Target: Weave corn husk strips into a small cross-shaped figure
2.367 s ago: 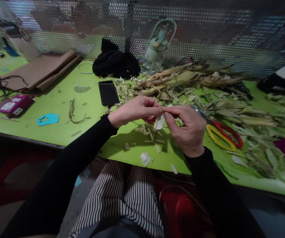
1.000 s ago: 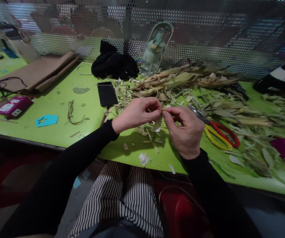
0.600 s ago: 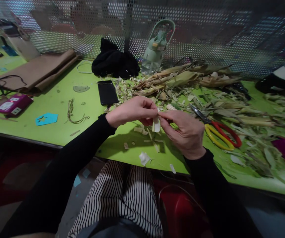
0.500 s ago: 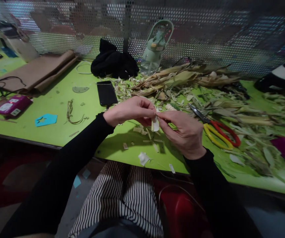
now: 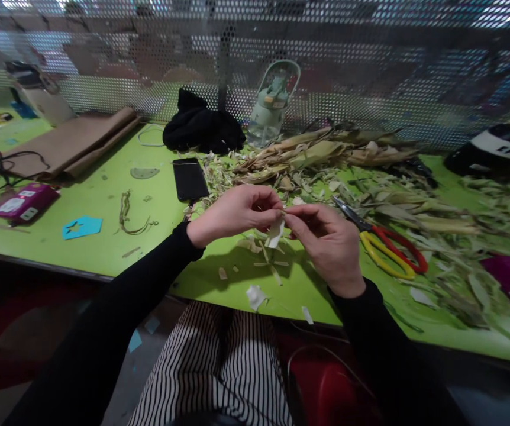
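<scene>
Husk strip | pinched between left hand and right hand, fingertips meeting | above green table

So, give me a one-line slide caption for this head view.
Left hand and right hand pinch a pale husk strip over the green table, scissors nearby.

The husk strip pinched by left hand and right hand now hangs slanted.
</scene>
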Tool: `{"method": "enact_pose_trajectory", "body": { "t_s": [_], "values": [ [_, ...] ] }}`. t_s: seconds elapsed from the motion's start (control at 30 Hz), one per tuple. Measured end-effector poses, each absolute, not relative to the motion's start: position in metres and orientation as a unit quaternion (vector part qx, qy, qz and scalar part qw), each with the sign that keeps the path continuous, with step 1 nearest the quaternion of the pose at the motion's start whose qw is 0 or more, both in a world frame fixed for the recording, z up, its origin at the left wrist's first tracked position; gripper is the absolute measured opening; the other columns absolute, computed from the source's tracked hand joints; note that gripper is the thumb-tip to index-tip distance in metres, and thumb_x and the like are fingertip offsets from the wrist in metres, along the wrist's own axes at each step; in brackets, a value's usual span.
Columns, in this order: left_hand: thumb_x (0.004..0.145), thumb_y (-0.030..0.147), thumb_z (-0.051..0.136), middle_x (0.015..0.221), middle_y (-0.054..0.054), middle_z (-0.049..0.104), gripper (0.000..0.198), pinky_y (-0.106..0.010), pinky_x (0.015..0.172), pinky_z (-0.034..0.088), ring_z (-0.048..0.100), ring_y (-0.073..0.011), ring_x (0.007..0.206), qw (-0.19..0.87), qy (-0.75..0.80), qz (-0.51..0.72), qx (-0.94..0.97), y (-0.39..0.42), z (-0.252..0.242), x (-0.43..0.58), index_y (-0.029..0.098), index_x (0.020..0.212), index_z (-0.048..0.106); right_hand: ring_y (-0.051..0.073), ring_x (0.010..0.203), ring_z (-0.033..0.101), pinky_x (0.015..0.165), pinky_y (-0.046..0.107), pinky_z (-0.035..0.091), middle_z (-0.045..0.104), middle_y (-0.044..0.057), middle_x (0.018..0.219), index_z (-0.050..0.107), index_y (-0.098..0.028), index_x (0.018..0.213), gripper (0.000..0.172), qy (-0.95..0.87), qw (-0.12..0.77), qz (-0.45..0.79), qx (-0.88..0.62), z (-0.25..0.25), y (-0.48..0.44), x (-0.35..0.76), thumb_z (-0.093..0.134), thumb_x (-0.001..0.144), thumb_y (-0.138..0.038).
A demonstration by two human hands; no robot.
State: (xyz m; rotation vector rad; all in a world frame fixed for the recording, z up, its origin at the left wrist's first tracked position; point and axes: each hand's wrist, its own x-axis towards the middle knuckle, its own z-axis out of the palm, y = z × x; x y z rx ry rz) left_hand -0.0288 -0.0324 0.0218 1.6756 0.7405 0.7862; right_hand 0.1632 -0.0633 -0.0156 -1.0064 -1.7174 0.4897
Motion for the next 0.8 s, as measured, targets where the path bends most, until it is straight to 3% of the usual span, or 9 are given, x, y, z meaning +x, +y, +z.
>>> {"method": "enact_pose_trajectory", "body": {
  "t_s": [0.2, 0.4, 0.63, 0.8],
  "values": [
    [0.088, 0.019, 0.06, 0.072, 0.001, 0.063, 0.007, -0.02, 0.063, 0.047, 0.058, -0.0064, 0.063, 0.505, 0.33, 0.314, 0.733, -0.0336, 0.0215, -0.028, 0.013, 0.085, 0.061, 0.012, 0.062, 0.069, 0.059, 0.026, 0.061, 0.076, 0.001, 0.085, 0.072, -0.021, 0.092, 0.005, -0.719, 0.522, 0.164, -0.428, -0.0144, -0.0661, 0.1596, 0.069, 0.088, -0.022],
    [0.093, 0.026, 0.056, 0.071, 0.001, 0.063, 0.018, -0.021, 0.063, 0.047, 0.058, -0.0067, 0.062, 0.503, 0.345, 0.277, 0.742, -0.0325, 0.0219, -0.029, 0.013, 0.082, 0.06, 0.015, 0.068, 0.07, 0.056, 0.026, 0.057, 0.075, 0.001, 0.085, 0.071, -0.021, 0.091, 0.007, -0.759, 0.503, 0.053, -0.41, -0.0138, -0.0652, 0.1593, 0.067, 0.088, -0.018],
    [0.091, 0.013, 0.055, 0.071, 0.0, 0.065, 0.012, -0.02, 0.066, 0.05, 0.059, -0.0048, 0.062, 0.595, 0.344, 0.247, 0.683, -0.0295, 0.025, -0.0333, 0.011, 0.081, 0.061, 0.021, 0.085, 0.075, 0.079, 0.035, 0.061, 0.079, 0.005, 0.094, 0.071, -0.021, 0.099, 0.016, -0.839, 0.433, -0.074, -0.32, -0.0097, -0.0638, 0.1665, 0.065, 0.089, -0.01],
    [0.092, 0.019, 0.059, 0.07, 0.0, 0.064, 0.015, -0.02, 0.066, 0.049, 0.059, -0.0051, 0.063, 0.603, 0.339, 0.253, 0.677, -0.0315, 0.0298, -0.0337, 0.011, 0.079, 0.061, 0.021, 0.087, 0.076, 0.08, 0.035, 0.062, 0.08, 0.003, 0.096, 0.074, -0.026, 0.099, 0.018, -0.827, 0.438, -0.033, -0.35, -0.0109, -0.0656, 0.1682, 0.064, 0.091, -0.014]
  ]
}}
